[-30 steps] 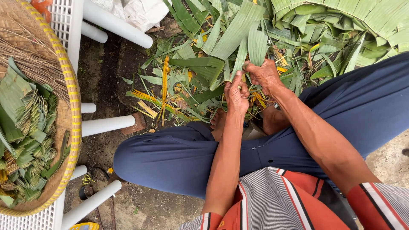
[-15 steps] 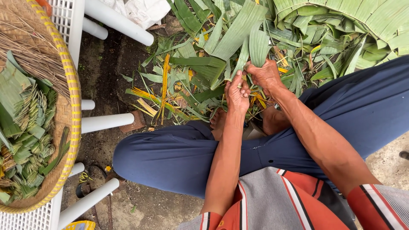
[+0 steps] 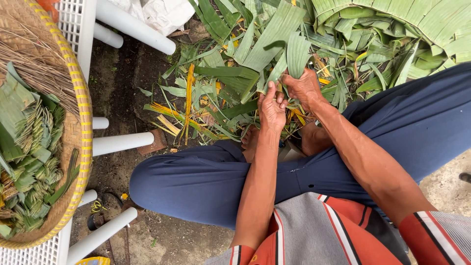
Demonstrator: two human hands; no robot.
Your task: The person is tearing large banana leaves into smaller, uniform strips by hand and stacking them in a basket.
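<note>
Basket (image 3: pixel 81 147) left w/ folded leaves (image 3: pixel 29 162); leaf pile (image 3: pixel 343 39) ahead.

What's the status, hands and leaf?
Left hand and right hand both grip the green folded leaf strip. Green leaf scraps heaped beneath. Nothing blocking.

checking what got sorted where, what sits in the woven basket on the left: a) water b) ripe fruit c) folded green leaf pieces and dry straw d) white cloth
c: the woven basket with its yellow-trimmed rim holds folded green leaf pieces beside a bundle of dry straw; no fruit, cloth or water shows in it.
</note>
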